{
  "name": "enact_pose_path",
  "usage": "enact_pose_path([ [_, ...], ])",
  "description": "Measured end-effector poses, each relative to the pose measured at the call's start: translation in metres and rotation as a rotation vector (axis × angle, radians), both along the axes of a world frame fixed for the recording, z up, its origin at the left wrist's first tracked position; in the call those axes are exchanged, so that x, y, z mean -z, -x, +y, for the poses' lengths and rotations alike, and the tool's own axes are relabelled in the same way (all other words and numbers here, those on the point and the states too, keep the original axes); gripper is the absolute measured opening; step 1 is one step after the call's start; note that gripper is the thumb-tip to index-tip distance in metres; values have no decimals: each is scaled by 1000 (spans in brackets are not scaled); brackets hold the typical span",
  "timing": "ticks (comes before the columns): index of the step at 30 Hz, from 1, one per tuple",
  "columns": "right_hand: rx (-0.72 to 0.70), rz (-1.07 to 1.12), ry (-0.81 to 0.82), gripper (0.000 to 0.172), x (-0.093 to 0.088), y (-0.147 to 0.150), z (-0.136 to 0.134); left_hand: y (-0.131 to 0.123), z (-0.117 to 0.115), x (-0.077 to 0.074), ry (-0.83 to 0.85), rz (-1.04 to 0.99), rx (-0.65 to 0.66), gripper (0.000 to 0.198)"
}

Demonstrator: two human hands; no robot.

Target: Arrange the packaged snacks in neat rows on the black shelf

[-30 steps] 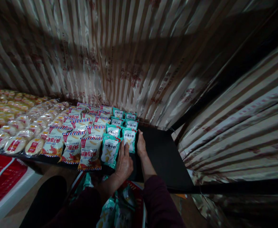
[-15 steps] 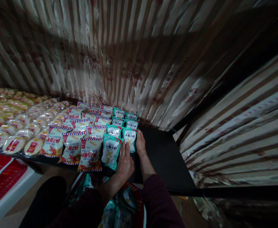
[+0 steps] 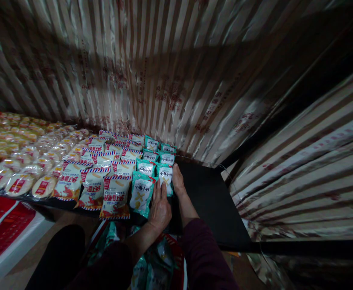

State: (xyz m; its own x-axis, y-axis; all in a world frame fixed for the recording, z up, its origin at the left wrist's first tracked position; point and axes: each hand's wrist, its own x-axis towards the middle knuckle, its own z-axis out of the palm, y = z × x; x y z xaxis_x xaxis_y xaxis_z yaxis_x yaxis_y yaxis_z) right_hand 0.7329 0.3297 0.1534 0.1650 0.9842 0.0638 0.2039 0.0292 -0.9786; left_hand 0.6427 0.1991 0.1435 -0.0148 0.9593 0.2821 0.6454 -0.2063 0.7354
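A teal-and-white snack bag [image 3: 164, 174] stands at the front of the right-hand column on a black shelf [image 3: 205, 197]. My left hand [image 3: 159, 209] rests its outstretched fingers on the bag's lower front, close to the neighbouring teal snack bag [image 3: 141, 193]. Along the right edge of the same bag, my right hand [image 3: 178, 181] is held upright with its fingers extended. Its fingertips are partly hidden at the bag's edge. More teal bags stand behind in two columns.
Left of the teal bags stand rows of white-and-red snack bags [image 3: 115, 197], then many round wrapped cakes [image 3: 19, 184]. Below the shelf, an opened carton holds more teal bags [image 3: 159, 274]. A red-and-white box [image 3: 7, 229] sits lower left. Striped sheeting [image 3: 170, 80] hangs behind.
Both hands stay at the same teal snack bag, with hardly any movement. The view has shifted very slightly.
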Motion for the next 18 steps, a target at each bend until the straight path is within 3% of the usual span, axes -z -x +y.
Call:
enact_pose_path([
  [6, 79, 24, -3, 69, 1, -5, -9, 0, -2, -3, 21, 34, -16, 70],
  [18, 127, -36, 23, 67, 0, -2, -64, 1, -9, -8, -55, 111, 1, 71],
])
